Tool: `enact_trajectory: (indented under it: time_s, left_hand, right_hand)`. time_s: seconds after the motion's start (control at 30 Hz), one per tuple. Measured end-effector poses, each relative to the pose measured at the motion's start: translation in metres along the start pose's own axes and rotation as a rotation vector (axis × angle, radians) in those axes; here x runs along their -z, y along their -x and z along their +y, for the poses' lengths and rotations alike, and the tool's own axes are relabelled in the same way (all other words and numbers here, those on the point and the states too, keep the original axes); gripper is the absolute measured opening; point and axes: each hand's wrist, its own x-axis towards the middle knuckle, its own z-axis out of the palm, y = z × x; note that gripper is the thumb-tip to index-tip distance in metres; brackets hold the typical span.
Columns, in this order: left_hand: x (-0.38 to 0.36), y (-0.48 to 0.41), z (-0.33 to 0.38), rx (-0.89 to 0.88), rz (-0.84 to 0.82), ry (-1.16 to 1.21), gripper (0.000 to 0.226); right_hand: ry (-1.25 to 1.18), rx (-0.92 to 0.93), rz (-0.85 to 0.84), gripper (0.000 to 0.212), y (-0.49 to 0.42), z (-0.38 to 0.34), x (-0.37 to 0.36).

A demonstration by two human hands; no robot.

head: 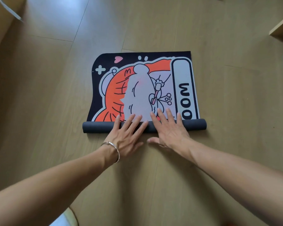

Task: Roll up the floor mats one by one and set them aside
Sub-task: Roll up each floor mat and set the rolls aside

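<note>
Mat point(142, 88): part-rolled on floor point(153, 30); roll point(96, 127) at its 6 o'clock edge, flat rest toward 12. Judged light, soft, grippy-backed. Left hand point(126, 136), right hand point(170, 129): fingers straight, pressed flat on roll's middle.

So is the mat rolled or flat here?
Partly: the mat is rolled at its near end, under the left hand and right hand; the rest lies flat.

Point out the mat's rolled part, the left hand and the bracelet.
rolled part point(98, 127): head view, bare backing near left end
left hand point(127, 136): head view, back of hand
bracelet point(118, 154): head view, band on wrist
</note>
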Motion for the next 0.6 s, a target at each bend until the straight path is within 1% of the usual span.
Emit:
enact_trajectory:
  time_s: [0.07,0.17,0.27,0.37,0.4,0.47,0.6]
  left_hand:
    - [-0.006,0.005,-0.001,-0.021,-0.004,-0.033,0.065]
    - [-0.004,0.0,-0.001,-0.027,-0.002,-0.011,0.064]
    - [0.0,-0.01,-0.007,-0.004,-0.037,-0.002,0.064]
    - [0.009,-0.026,-0.017,-0.035,-0.034,-0.019,0.067]
    - [0.012,-0.03,-0.021,-0.033,-0.059,-0.009,0.069]
    - [0.019,-0.038,-0.025,-0.008,-0.106,-0.005,0.073]
    - [0.027,-0.044,-0.025,0.064,-0.092,-0.002,0.077]
  right_hand:
    - [-0.016,0.002,-0.01,0.1,-0.007,0.003,0.005]
    - [-0.007,0.011,-0.007,0.102,-0.01,0.006,0.009]
    - [0.0,0.02,0.053,0.096,-0.007,0.007,0.01]
    - [0.037,0.052,0.133,0.088,0.005,0.004,0.006]
    - [0.038,0.056,0.143,0.087,0.009,0.002,0.004]
    - [0.022,0.039,0.142,0.085,0.014,-0.001,0.0]
    - [0.009,0.001,0.101,0.089,0.0,-0.001,0.005]
